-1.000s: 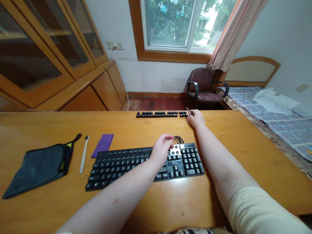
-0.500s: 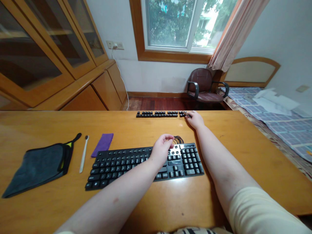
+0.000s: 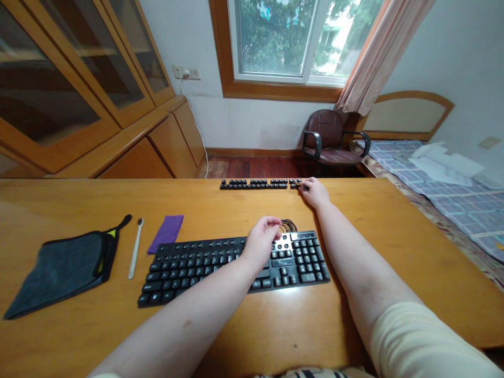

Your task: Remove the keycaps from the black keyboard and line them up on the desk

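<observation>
Head view: keycaps are lined up left of the right hand, tool pinched; keyboard part-hidden by left hand, grip unclear.

white wall | daylit window | pink curtain | reddish floor | maroon armchair

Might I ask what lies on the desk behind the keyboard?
A purple cloth, a coiled black cable and, farther back, keycaps; whatever the left hand and right hand cover cannot be seen.
</observation>
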`<state>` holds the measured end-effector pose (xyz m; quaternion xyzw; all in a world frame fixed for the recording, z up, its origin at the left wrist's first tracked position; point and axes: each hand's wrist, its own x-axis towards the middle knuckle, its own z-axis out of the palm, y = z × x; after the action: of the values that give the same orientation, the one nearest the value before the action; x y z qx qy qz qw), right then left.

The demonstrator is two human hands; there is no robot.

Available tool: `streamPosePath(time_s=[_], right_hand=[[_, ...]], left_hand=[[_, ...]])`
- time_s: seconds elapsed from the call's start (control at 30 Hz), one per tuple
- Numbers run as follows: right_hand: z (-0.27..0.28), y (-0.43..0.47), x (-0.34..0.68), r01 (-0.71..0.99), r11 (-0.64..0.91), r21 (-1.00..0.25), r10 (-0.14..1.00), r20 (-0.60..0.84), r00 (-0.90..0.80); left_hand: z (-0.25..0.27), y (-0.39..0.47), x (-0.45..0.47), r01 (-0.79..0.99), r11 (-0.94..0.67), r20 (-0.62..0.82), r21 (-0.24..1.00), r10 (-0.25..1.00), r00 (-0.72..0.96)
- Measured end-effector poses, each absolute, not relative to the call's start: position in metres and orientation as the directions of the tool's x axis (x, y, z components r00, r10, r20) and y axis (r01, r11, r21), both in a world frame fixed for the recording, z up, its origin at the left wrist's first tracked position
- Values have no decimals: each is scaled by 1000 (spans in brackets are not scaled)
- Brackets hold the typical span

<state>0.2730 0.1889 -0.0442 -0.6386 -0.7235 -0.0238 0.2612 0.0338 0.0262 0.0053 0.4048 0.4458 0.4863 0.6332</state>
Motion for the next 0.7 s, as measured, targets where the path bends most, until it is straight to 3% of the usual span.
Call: streamPosePath(time_s=[0.7], right_hand=[[-49,195,274,929,191,-317,910,411,-47]], left_hand=[[10,25,35,-262,211,-182,942,975,129]])
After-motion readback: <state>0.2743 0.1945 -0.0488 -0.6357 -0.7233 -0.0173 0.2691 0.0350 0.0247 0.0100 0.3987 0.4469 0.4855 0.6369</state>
